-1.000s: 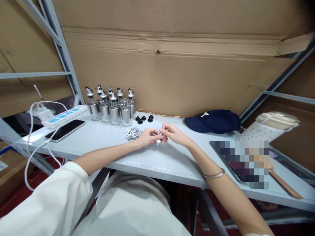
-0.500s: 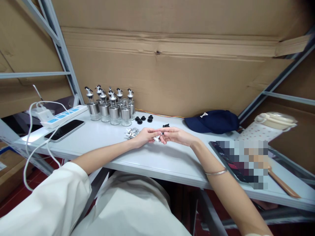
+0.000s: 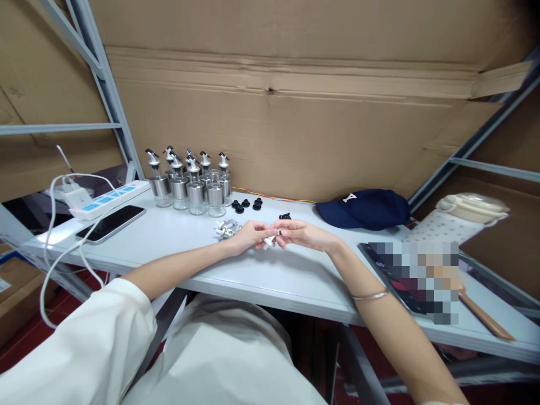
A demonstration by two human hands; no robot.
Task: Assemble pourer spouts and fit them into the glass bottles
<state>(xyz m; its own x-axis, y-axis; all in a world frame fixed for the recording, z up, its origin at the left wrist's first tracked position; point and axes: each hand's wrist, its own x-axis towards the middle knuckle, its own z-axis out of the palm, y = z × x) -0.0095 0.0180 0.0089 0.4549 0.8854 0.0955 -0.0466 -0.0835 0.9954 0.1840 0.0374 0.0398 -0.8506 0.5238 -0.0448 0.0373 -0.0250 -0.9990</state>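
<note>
My left hand [image 3: 250, 236] is closed on a small silver-white pour spout part [image 3: 269, 241], held just above the table. From the other side my right hand [image 3: 304, 234] pinches a small black piece [image 3: 279, 232] against that part; the fingers hide most of both, and I cannot tell whether they are joined. Beside my left hand lies a pile of silver spout parts [image 3: 226, 229]. Just beyond my right hand sits a little heap of small black pieces [image 3: 286, 216]. Several round black stoppers [image 3: 239, 208] rest farther back.
Several glass-and-steel oil bottles [image 3: 196, 194], most topped with spouts, stand at the back left. A phone [image 3: 112, 224] and a power strip [image 3: 113, 198] with white cables lie left. On the right are a navy cap [image 3: 367, 208], a dotted bottle [image 3: 449, 222] and a partly blurred tablet [image 3: 379, 261].
Both hands stay together over the same spot. My right fingers have shifted slightly down and bent around the black piece, and the spout part has tilted a little.
</note>
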